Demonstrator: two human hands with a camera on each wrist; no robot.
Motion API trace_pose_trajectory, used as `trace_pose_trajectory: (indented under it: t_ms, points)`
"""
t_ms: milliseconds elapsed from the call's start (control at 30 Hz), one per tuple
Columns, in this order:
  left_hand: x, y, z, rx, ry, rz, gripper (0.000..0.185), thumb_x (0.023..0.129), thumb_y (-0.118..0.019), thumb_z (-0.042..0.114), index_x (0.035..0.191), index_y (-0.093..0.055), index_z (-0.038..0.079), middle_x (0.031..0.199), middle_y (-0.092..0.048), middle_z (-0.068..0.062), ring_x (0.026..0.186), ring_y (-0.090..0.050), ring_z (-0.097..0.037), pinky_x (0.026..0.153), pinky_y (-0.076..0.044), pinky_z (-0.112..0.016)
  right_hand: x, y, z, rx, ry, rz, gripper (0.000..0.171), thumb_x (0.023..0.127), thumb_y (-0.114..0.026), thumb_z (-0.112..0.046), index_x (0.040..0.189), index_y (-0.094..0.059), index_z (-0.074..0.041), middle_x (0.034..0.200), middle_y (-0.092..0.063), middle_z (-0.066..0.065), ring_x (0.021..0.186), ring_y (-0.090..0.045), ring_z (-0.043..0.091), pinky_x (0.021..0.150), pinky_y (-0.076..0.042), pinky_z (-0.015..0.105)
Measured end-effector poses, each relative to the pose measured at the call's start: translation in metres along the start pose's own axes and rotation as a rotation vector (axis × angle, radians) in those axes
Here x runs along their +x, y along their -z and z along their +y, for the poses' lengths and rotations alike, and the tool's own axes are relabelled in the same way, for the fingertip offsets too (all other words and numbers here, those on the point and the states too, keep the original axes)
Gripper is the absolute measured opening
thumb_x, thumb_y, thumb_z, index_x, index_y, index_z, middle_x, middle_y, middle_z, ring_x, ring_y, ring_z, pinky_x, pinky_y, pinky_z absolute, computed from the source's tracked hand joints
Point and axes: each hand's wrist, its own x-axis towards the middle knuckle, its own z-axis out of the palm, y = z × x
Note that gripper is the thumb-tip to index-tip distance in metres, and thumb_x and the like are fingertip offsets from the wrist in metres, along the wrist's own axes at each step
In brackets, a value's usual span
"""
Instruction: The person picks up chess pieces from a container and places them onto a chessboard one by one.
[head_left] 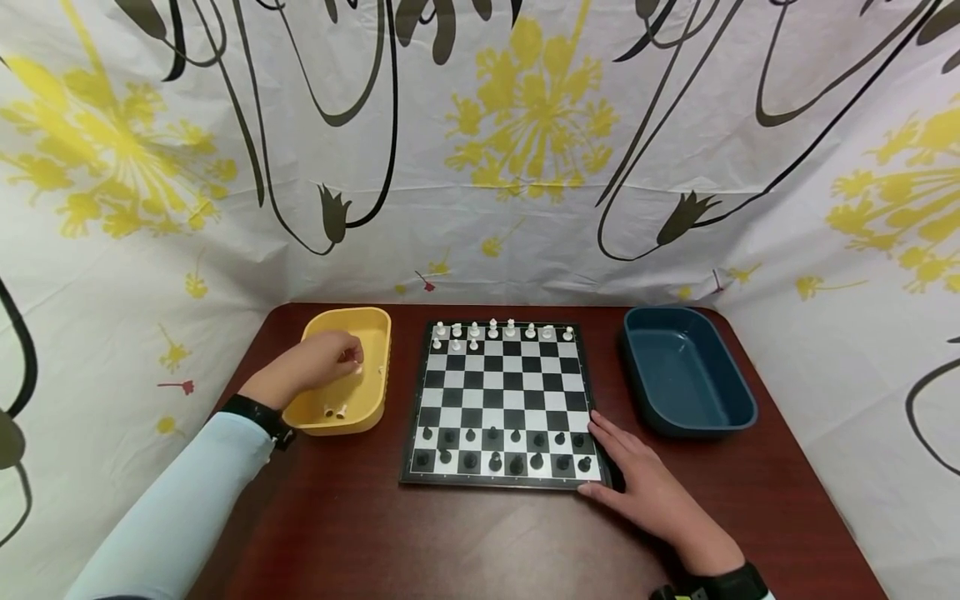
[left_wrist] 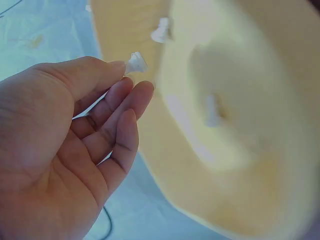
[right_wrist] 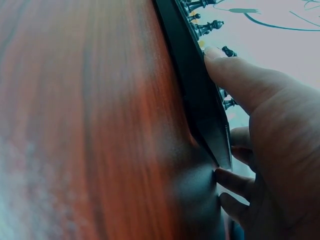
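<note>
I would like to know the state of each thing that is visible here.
left hand: pinching a white piece over the yellow tray
right hand: touching the right edge of the chessboard
chessboard: lying flat, playing side up
black pieces: standing in two full rows
white pieces on the board: standing, second row incomplete
yellow tray: upright, with loose white pieces inside
blue tray: upright, open-topped
wristbands: worn

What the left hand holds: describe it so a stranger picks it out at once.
Left of the chessboard, on the table, sits a yellow tray. Over it, the left hand pinches a small white chess piece at its fingertips. Unlike the loose white pieces in the tray, it is held.
</note>
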Motion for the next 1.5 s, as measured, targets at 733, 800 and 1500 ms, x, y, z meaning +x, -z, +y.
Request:
trace_pose_trajectory:
  t_ms: [733,800,1500]
  points:
    - [0.12,0.009,0.117,0.114,-0.193,0.027,0.01,0.109,-0.072,0.019,0.111,-0.077,0.012,0.098,-0.07,-0.001,0.088,-0.064,-0.021,0.086,-0.056,-0.04,-0.001,-0.002,0.002,-0.015,-0.004,0.01,0.097,0.094,-0.077,-0.07,0.171,-0.043,-0.021,0.179,-0.034,-0.001,0.158,-0.042,0.034,0.118,-0.042,0.065]
    - [0.129,0.006,0.126,0.111,-0.204,0.016,0.011,0.109,-0.071,0.019,0.113,-0.078,0.011,0.099,-0.07,-0.001,0.088,-0.063,-0.021,0.085,-0.055,-0.04,0.0,-0.002,0.002,-0.015,-0.004,0.011,0.098,0.094,-0.079,-0.069,0.171,-0.043,-0.022,0.179,-0.034,-0.003,0.158,-0.041,0.033,0.119,-0.042,0.065]
    - [0.171,-0.027,0.16,0.181,-0.253,-0.057,0.003,0.105,-0.078,0.019,0.107,-0.078,0.017,0.098,-0.072,0.004,0.089,-0.065,-0.017,0.085,-0.055,-0.037,-0.002,-0.002,0.004,0.001,-0.002,0.007,0.098,0.095,-0.075,-0.073,0.172,-0.042,-0.022,0.179,-0.034,-0.003,0.158,-0.042,0.033,0.119,-0.041,0.066]
